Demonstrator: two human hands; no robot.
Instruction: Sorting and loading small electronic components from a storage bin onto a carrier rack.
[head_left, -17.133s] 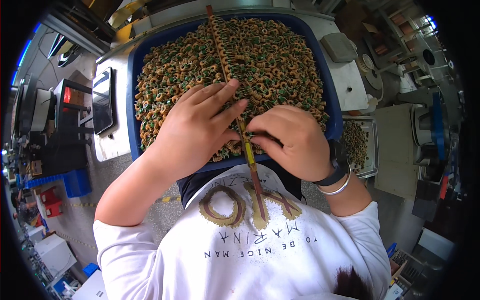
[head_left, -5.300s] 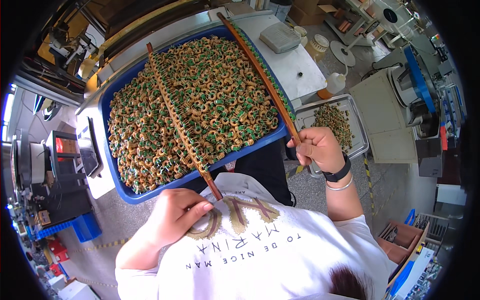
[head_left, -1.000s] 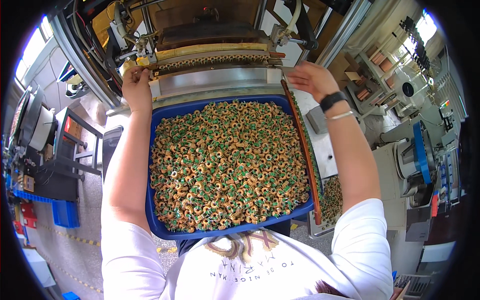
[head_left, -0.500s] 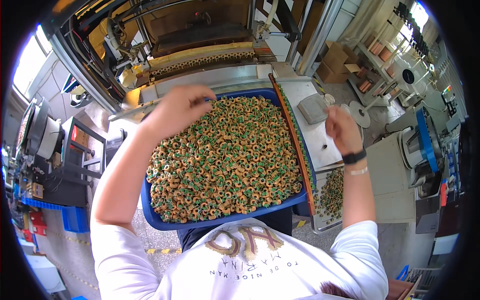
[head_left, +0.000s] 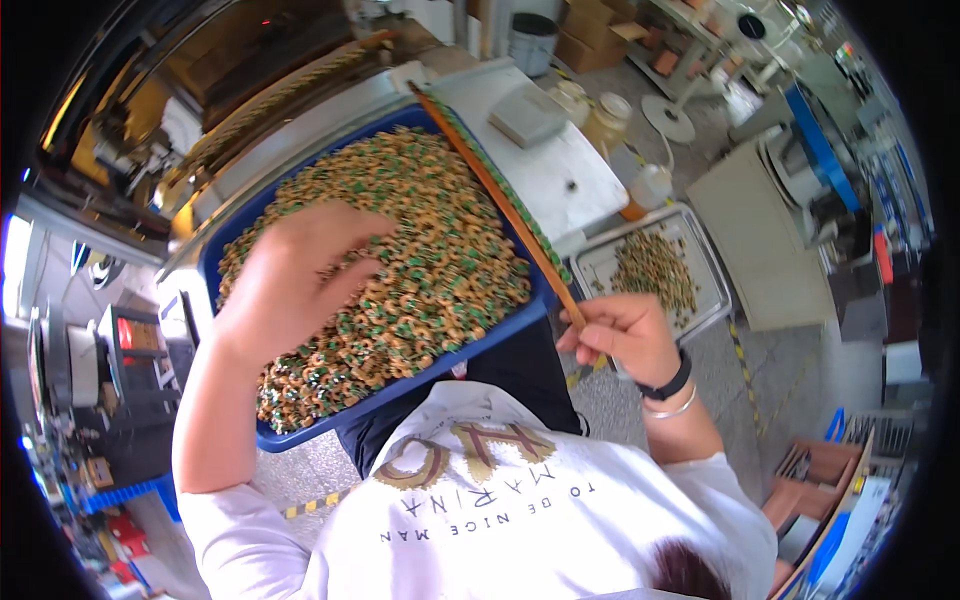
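A blue tray (head_left: 370, 384) is heaped with small copper-wound ring coils (head_left: 400, 235) showing green. My left hand (head_left: 308, 262) hovers over the left middle of the heap, a little blurred, its thumb and fingers apart and nothing seen between them. Along the tray's right side, a long brown strip (head_left: 490, 188) lies slanted, bearing a row of green coils on its outer edge. My right hand (head_left: 628, 335) pinches the near end of this strip between thumb and fingers, just beyond the tray's near right corner.
A metal tray (head_left: 712, 262) with a smaller pile of coils stands at the right. Behind it are a white tabletop (head_left: 575, 185) bearing a grey block (head_left: 528, 116), and several jars (head_left: 606, 122). A machine (head_left: 200, 120) stands at the far left.
The view has turned, putting the blue tray further left. My right hand has come down from above the white tabletop and taken hold of the strip's near end. My left hand has moved nearer over the heap.
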